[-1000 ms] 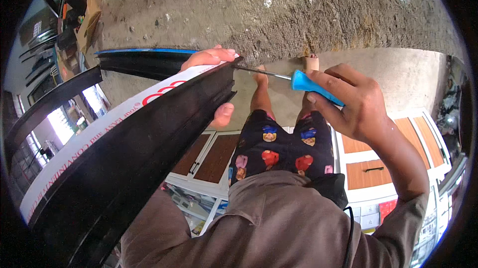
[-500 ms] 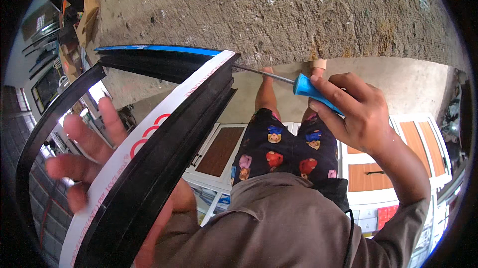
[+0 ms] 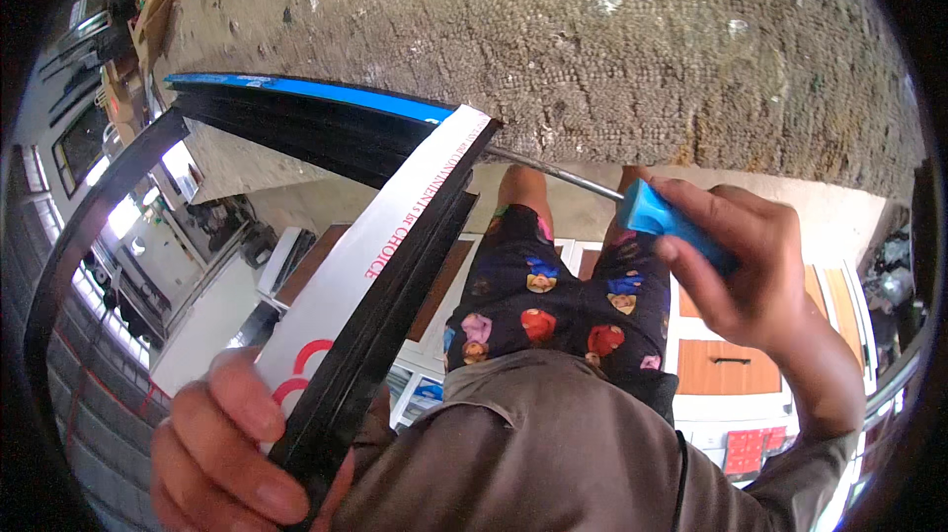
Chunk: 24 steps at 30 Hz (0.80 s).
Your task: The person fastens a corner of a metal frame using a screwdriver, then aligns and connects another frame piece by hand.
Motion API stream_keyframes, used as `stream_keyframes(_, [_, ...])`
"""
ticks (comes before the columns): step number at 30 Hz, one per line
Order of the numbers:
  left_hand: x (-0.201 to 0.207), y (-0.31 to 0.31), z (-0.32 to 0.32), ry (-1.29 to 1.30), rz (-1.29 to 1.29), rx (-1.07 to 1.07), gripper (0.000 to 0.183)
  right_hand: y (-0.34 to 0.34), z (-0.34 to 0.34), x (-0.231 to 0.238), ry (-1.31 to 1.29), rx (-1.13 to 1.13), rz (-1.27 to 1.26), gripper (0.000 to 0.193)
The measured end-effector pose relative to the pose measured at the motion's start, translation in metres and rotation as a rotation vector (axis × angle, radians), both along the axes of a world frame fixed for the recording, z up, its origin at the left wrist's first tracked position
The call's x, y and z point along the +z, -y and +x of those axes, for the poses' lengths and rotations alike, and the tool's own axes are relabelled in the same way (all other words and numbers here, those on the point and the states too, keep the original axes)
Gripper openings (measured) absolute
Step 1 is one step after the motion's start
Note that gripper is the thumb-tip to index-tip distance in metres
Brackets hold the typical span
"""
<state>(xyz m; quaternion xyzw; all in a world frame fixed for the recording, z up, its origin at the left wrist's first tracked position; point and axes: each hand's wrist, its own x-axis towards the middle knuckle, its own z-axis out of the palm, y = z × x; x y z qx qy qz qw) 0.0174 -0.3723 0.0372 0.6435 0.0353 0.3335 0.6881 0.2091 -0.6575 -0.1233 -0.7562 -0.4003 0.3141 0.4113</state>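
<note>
A black frame [image 3: 395, 280] with a mitred corner lies partly over the bench edge and reaches toward me, with white printed film on its near bar and blue film on its far bar. My left hand [image 3: 232, 443] wraps round the near bar at the lower left, fingers over the film. In my right hand [image 3: 750, 255] is a screwdriver [image 3: 681, 226] with a blue handle. Its metal shaft points left, and the tip is hidden at or behind the frame's corner.
A worn grey-brown carpet [image 3: 553, 48] covers the bench in front of me. Below stand white cabinets with wood-coloured panels [image 3: 731, 366]. Dark frame pieces [image 3: 74, 87] and cardboard [image 3: 153, 13] are at the far left.
My left hand has closed from spread fingers onto the near bar. The frame has tilted a little, and my right hand with the screwdriver has moved slightly right and toward me.
</note>
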Motion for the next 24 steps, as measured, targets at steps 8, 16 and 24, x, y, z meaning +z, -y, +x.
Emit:
stream_keyframes(8, [-0.053,0.005,0.048,0.004,0.125,-0.192,0.100,0.001,0.013,0.002,-1.345,-0.168,-0.465,0.031])
stream_keyframes(16, [-0.086,0.037,0.044,-0.174,0.187,-0.290,0.090,0.056,-0.019,-0.015,-0.044,-0.032,0.062,0.048])
stream_keyframes(24, [-0.080,0.007,0.033,-0.270,0.178,-0.251,0.062,0.019,-0.044,0.011,0.147,0.053,0.098,0.055])
